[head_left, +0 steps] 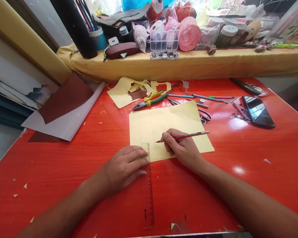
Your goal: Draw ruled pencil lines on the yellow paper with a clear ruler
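A yellow sheet of paper [173,115] lies on the red table, with faint pencil lines on its left part. My right hand [180,145] pinches a pencil [191,135]; the tip points left, at or just above the sheet by a drawn line. A clear plastic ruler [148,195] lies lengthwise toward me, its far end over the sheet's lower left part and the rest over the tabletop. My left hand [126,165] holds the ruler near its far end, fingertips on it and partly covering it.
Combination pliers [150,100], yellow paper offcuts [124,92] and pens lie beyond the sheet. To the right are a phone [258,111] and small metal pieces. Brown and white sheets [67,109] lie at the left. A cluttered ledge [129,67] runs along the back.
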Demonstrator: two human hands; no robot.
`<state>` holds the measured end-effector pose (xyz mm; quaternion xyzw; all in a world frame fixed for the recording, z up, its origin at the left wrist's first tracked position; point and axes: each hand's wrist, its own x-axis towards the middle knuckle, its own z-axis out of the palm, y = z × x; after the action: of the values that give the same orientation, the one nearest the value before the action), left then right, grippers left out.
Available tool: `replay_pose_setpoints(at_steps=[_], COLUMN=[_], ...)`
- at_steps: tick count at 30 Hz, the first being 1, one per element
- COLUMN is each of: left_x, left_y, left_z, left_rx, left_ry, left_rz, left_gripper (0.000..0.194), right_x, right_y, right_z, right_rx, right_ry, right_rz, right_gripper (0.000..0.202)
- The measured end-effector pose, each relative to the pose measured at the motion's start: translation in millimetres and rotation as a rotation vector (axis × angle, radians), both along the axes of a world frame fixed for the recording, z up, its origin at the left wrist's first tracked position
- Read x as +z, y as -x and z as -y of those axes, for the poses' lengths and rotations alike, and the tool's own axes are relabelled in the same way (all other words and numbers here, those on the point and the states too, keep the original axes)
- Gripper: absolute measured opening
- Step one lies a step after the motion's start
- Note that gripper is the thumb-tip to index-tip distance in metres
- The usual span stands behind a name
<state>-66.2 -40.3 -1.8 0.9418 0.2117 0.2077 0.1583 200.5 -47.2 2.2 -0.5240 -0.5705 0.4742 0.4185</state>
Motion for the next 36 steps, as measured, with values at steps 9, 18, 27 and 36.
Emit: replay_pose_setpoints(at_steps=[9, 18, 27, 36], left_x=[14.8, 16.8, 6.1, 5.1], left_y=[18.1, 22.6, 24.1, 19.1], left_z=[-0.1, 0.6, 7.2, 8.1], left_rx=[0.042, 0.056, 0.100, 0.088], left_ry=[-0.011, -0.003, -0.234, -0.301], left_rz=[-0.133, -0.185, -0.201, -0.215], left_gripper=[0.021, 0.019, 0.029, 0.029], right_x=[-0.5, -0.7, -0.1, -0.7], right_y=[1.7, 0.9, 1.3, 1.5], right_z=[1.2, 1.9, 1.4, 1.8], right_rx=[-0.011, 0.005, 0.011, 0.008], right_ry=[0.026, 0.000, -0.008, -0.007], right_rz=[-0.025, 0.035, 0.058, 0.080], right_gripper=[0.043, 0.043, 0.046, 0.050])
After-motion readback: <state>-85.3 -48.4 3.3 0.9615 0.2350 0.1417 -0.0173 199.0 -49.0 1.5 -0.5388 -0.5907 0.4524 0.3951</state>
